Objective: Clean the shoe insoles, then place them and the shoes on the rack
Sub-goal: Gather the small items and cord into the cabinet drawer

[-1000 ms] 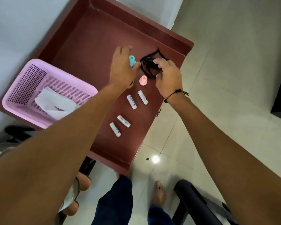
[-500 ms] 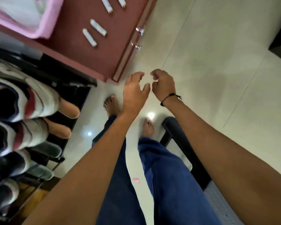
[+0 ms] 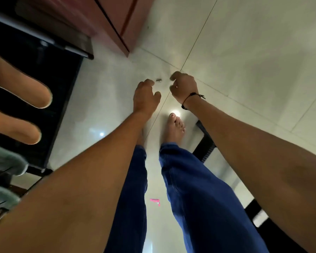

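Both my hands reach down over the pale tiled floor, close together. My left hand (image 3: 146, 96) has its fingers loosely curled and apart, with nothing in it. My right hand (image 3: 184, 86), with a black cord at the wrist, is half curled in a C shape and also holds nothing. Between them a small grey object (image 3: 159, 80) lies on the floor. At the left edge the tan toes of two shoes (image 3: 34, 96) stick out from the black shoe rack (image 3: 66, 84), with pale green shoes (image 3: 5, 161) below them. No insole is in view.
The red-brown cabinet (image 3: 108, 21) fills the top left, above the rack. My bare feet (image 3: 174, 128) and blue trouser legs stand below the hands. A black frame (image 3: 206, 145) stands on the floor at the right. A pink scrap (image 3: 155, 200) lies between my legs.
The view has swung down from the cabinet top to the floor. Both hands left the items on the cabinet and dropped lower, empty, toward the floor.
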A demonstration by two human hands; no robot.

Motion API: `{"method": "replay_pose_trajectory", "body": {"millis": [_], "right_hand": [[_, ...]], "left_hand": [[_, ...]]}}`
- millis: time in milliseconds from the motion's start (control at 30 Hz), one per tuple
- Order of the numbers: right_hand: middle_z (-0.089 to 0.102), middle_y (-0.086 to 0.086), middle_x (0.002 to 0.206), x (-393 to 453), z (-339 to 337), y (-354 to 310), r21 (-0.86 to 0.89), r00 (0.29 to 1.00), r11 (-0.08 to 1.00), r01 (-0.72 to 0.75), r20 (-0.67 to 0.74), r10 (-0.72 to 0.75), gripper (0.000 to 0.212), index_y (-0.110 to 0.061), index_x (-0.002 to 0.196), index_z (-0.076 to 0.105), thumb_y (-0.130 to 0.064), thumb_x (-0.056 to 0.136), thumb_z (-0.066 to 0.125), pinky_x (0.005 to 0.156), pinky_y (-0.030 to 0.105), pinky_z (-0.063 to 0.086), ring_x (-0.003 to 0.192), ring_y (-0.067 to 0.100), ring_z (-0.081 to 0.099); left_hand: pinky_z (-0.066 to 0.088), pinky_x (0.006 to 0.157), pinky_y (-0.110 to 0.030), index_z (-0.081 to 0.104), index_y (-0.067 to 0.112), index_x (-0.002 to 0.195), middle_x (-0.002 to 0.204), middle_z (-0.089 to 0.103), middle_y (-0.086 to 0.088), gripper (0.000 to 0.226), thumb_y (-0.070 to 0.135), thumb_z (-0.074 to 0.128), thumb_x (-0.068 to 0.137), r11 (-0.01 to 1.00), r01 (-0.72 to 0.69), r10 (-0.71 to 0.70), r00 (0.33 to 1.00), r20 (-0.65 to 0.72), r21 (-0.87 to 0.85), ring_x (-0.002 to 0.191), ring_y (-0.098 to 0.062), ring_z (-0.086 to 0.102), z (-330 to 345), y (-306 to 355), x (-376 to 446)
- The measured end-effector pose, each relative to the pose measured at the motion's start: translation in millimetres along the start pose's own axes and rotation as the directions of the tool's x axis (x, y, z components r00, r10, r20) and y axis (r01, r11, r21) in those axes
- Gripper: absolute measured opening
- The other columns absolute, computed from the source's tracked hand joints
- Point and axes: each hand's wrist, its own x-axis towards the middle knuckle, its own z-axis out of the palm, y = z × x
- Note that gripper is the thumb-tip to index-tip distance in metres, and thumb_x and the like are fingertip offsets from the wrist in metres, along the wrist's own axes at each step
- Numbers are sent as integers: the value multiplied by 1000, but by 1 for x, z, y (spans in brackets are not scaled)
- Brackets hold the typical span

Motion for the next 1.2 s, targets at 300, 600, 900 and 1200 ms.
{"method": "replay_pose_trajectory", "body": {"millis": [300,600,900,1200], "right_hand": [[56,14,115,83,88,16,-145,993,984,108,-25,-113,30,-6,119,50,-2,90,45,79,33,46,101,31,56],[61,16,104,91,77,9,-159,992,981,109,78,-98,19,-4,106,54,-11,90,47,64,31,40,93,32,57],[67,17,69,-1,-46,-31,332,970,928,170,-221,-99,17,-4,90,57,-12,80,46,66,42,52,67,38,63],[64,8,77,-65,-204,-133,399,821,795,456,-533,-203,21,-5,80,63,-17,74,47,67,22,43,68,16,54]], "left_hand": [[44,93,-27,51,5,127,125,54,-12,36,4,52,91,997,-25,25,1000,9,68,112,-23,54,58,-52,80],[43,91,-27,53,4,124,123,56,-12,36,0,46,89,999,27,-27,1000,9,38,111,-23,54,39,-49,79],[38,90,-22,58,-2,118,116,60,-18,47,-16,35,79,991,13,-23,997,-78,-130,110,-28,55,-33,67,-11],[42,91,-24,56,3,120,117,59,-10,52,-19,35,77,969,-94,36,968,-247,-229,110,-23,54,-140,195,-87]]}}
